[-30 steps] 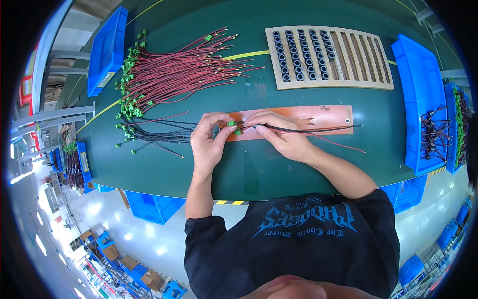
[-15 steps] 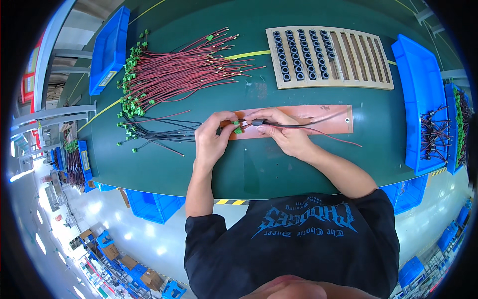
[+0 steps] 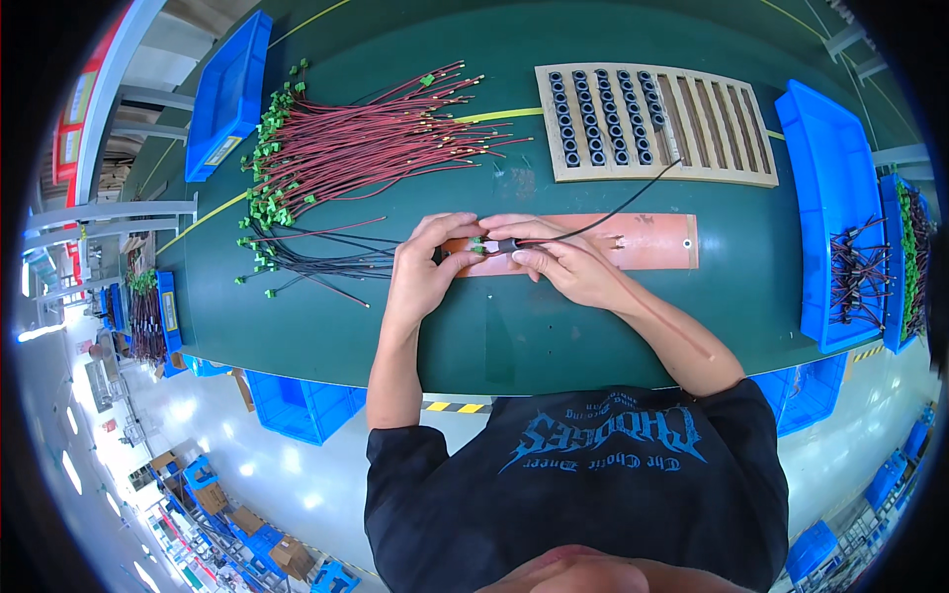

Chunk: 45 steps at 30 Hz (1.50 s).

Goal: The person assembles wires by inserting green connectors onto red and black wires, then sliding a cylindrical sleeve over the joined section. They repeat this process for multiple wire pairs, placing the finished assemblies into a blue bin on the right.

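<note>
Over an orange-brown board (image 3: 652, 242) my hands meet with fingers pinched. My left hand (image 3: 425, 269) closes on a small green connector (image 3: 478, 244) at the end of a red and a black wire. A black ferrite core (image 3: 508, 245) sits around these wires, between the thumb and fingers of my right hand (image 3: 571, 272). From the core the black wire (image 3: 623, 206) arcs up to the right toward the rack, while the red wire (image 3: 647, 308) lies across my right forearm. My fingertips partly hide the connector.
Many red wires (image 3: 386, 138) with green connectors lie at the back left, black wires (image 3: 336, 252) below them. A slotted wooden rack (image 3: 727, 128) holds several rows of black cores. Blue bins stand at left (image 3: 227, 94) and right (image 3: 820, 198), the right one containing wire assemblies.
The loose wire ends have swung apart: the black one up toward the rack, the red one down over my right forearm. The connector and core are closer together between my hands.
</note>
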Motion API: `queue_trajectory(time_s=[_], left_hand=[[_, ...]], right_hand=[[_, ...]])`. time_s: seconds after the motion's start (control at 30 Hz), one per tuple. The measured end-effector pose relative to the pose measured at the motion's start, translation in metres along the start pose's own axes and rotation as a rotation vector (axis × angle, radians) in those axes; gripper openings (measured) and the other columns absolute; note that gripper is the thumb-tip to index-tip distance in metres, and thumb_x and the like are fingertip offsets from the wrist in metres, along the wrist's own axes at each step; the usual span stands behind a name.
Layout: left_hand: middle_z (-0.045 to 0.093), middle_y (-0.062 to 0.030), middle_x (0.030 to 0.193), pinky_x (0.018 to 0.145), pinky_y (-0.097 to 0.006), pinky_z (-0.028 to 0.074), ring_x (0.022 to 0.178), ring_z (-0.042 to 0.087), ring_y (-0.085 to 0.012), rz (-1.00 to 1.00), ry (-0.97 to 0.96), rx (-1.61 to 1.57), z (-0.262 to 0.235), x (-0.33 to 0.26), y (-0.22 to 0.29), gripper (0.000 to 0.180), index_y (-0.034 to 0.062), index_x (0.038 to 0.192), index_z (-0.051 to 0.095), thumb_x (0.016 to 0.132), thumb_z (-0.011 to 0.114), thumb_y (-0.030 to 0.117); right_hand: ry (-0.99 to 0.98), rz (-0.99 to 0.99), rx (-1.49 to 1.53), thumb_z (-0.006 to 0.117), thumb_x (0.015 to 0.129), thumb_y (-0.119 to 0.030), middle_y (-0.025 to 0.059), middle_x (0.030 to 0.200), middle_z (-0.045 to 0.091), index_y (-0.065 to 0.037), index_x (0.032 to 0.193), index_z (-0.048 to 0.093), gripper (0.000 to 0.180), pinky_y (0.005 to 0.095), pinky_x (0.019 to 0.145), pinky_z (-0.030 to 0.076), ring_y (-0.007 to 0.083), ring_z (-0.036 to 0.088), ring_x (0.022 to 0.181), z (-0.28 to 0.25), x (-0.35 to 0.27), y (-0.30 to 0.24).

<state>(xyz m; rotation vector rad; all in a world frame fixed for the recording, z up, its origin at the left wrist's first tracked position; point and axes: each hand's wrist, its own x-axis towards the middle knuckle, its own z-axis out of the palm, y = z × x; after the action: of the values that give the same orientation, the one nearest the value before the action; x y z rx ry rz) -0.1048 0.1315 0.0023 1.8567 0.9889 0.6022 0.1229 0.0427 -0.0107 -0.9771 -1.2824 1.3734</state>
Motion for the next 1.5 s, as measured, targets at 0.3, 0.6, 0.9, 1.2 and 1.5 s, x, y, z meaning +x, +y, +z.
queue_trajectory(time_s=[0.3,0.6,0.9,1.2,1.5], left_hand=[[0.074,-0.0133,0.114,0.081,-0.036,0.057,0.095,0.070,-0.0237,0.448,0.094,0.440,-0.010,0.002,0.006,0.039,0.0013,0.111,0.075,0.073,0.084,0.000],[0.066,-0.0093,0.140,0.084,-0.030,0.048,0.109,0.060,-0.0174,1.179,-0.128,1.477,0.010,-0.015,0.078,0.047,0.0043,0.136,0.066,0.091,0.059,0.019],[0.070,-0.0148,0.121,0.066,-0.031,0.056,0.071,0.064,-0.0174,0.708,0.187,1.461,-0.048,0.016,0.050,0.050,-0.0033,0.123,0.068,0.074,0.067,0.009],[0.069,-0.0121,0.105,0.072,-0.035,0.056,0.081,0.066,-0.0220,0.858,0.118,1.238,-0.084,0.006,0.041,0.044,-0.0036,0.117,0.067,0.074,0.068,0.007],[0.071,-0.0161,0.111,0.082,-0.037,0.059,0.091,0.068,-0.0304,0.521,0.361,1.394,-0.105,0.007,0.015,0.036,-0.0025,0.116,0.069,0.081,0.066,-0.001]], right_hand=[[0.003,-0.106,-0.380,0.058,0.106,-0.013,0.0152,0.108,0.072,-0.002,0.118,0.068,0.019,0.0355,0.072,0.057,0.0277,0.067,0.076,0.000,0.005,0.004],[0.033,-0.467,-0.712,0.057,0.104,-0.017,0.0207,0.099,0.073,0.002,0.116,0.064,0.023,0.0487,0.080,0.059,0.0444,0.070,0.090,0.004,0.010,0.014],[0.107,-0.153,-0.563,0.058,0.105,-0.015,0.0227,0.092,0.071,0.003,0.116,0.059,0.021,0.0487,0.069,0.055,0.0420,0.069,0.077,0.010,0.008,0.005],[0.096,-0.089,-0.580,0.055,0.109,-0.016,0.0122,0.088,0.071,0.002,0.107,0.061,0.019,0.0360,0.064,0.056,0.0226,0.069,0.071,0.008,0.008,0.022],[0.077,-0.143,-0.463,0.058,0.106,-0.010,0.0125,0.095,0.070,0.003,0.121,0.062,0.020,0.0349,0.068,0.059,0.0216,0.071,0.078,0.008,0.008,0.019]])
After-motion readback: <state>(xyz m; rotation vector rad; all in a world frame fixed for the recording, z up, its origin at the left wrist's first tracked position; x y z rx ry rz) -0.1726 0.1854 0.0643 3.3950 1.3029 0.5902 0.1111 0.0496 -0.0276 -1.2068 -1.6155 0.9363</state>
